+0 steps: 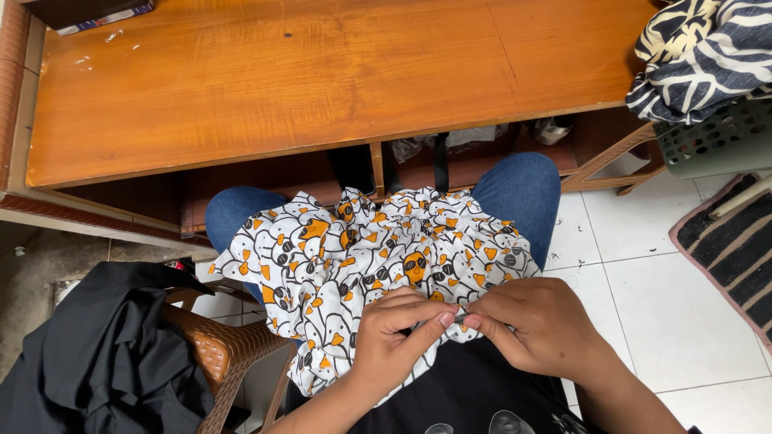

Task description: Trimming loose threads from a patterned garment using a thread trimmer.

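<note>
Printed fabric (362,257), white with black-outlined cartoon figures and orange accents, lies bunched across your lap, covering both thighs of your blue jeans (523,189). Its near edge runs under your hands at the 6 o'clock side of the view.

Your left hand (394,337) is closed in a pinch: thumb and forefinger press together on the fabric's edge, the remaining fingers curled under. Your right hand (535,325) is closed in a matching pinch, fingertips meeting those of the left at the same spot. A small greyish object sits between the two sets of fingertips; too small to identify.

Surroundings:
- Wooden table (322,80), orange-brown, fills the 12 o'clock half of the view; its front edge sits just beyond your knees.
- Black garment (104,354) is draped at 8 o'clock over a brown woven chair (229,350), just beside your left forearm.
- Black-and-cream zebra-patterned cloth (700,52) is heaped at 1 to 2 o'clock on a grey perforated basket (724,145).
- Striped floor mat (736,245) lies at 3 o'clock on white tile floor (643,297), well apart from your hands.
</note>
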